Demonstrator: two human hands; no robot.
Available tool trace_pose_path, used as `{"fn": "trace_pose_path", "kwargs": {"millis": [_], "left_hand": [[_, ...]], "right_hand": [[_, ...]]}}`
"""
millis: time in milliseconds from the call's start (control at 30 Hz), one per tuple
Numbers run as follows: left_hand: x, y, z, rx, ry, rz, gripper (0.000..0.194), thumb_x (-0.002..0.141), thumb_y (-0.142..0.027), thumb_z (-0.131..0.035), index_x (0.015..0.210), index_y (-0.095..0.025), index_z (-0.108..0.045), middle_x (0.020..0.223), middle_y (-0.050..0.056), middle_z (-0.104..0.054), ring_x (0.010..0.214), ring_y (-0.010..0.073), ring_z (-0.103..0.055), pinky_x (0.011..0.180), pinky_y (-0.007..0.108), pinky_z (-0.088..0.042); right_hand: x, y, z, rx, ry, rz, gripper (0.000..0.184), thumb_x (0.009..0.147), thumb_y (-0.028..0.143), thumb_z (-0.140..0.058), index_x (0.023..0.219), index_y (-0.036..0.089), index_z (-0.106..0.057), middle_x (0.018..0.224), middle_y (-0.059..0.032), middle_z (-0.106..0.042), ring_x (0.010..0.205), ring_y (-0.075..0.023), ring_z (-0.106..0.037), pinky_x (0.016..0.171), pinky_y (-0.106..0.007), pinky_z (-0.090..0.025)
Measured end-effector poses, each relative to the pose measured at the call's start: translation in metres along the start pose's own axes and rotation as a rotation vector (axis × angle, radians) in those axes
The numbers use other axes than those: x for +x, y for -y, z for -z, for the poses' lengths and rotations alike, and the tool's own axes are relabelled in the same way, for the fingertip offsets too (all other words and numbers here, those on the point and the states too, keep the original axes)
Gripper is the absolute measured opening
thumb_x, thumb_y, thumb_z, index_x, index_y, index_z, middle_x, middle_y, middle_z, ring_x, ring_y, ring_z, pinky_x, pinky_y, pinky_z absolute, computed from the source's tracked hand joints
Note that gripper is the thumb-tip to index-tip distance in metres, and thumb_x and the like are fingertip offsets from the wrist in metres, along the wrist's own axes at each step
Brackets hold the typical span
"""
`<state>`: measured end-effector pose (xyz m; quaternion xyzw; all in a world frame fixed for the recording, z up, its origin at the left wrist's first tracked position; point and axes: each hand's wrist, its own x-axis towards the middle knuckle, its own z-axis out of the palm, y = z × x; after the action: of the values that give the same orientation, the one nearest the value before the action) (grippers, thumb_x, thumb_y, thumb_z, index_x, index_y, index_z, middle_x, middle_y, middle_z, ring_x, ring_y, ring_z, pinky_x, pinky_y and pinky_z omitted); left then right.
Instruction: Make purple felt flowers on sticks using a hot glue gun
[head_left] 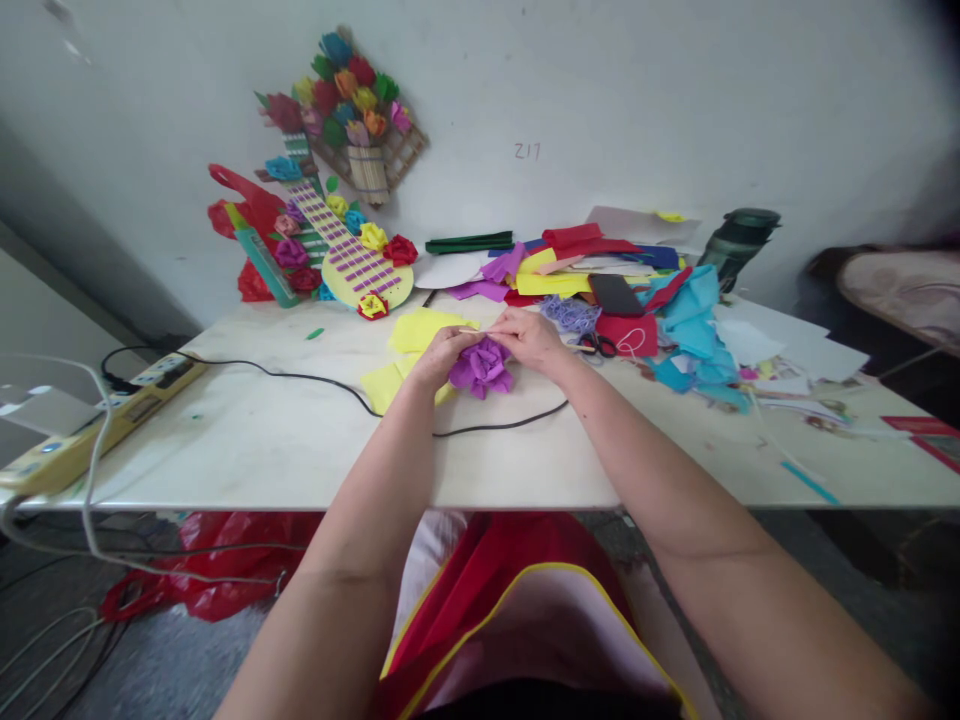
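Observation:
A purple paper flower sits between both my hands over the pale table. My left hand curls closed around its left side. My right hand pinches the flower's top from the right, fingers pressed together. Yellow paper sheets lie under and behind the hands. A black cable runs across the table just below the flower.
A heap of coloured paper scraps and scissors lie right of the hands. Paper-flower crafts lean on the wall at the back left. A power strip rests at the left edge. A dark bottle stands at the back right.

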<state>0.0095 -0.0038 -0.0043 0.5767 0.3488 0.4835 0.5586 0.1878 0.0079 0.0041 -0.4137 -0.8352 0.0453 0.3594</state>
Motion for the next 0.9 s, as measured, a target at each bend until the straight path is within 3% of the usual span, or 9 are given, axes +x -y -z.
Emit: {"fn": "trace_pose_path", "kwargs": {"millis": [600,900], "left_hand": [[0.0004,-0.0003,-0.003,-0.075,-0.007,0.014,0.018,0.059,-0.025,-0.072,0.057,-0.014,-0.058,0.054,-0.001,-0.052,0.048,0.0073,-0.043,0.049,0.024,-0.03],[0.0046,0.0061,-0.0005,-0.045,-0.06,-0.004,0.029,0.063,-0.035,-0.077,0.057,-0.013,-0.059,0.053,-0.001,-0.052,0.047,0.0072,-0.042,0.048,0.023,-0.028]], "right_hand": [[0.0034,-0.0031,-0.0021,0.156,-0.066,-0.047,0.012,0.077,0.022,-0.067,0.079,0.024,-0.078,0.096,-0.0023,-0.069,0.085,-0.0171,-0.064,0.077,-0.03,-0.05],[0.0024,0.0013,-0.0013,0.163,-0.1,-0.058,0.01,0.076,0.022,-0.066,0.075,0.022,-0.076,0.095,-0.0029,-0.069,0.084,-0.0173,-0.064,0.077,-0.031,-0.05]]}}
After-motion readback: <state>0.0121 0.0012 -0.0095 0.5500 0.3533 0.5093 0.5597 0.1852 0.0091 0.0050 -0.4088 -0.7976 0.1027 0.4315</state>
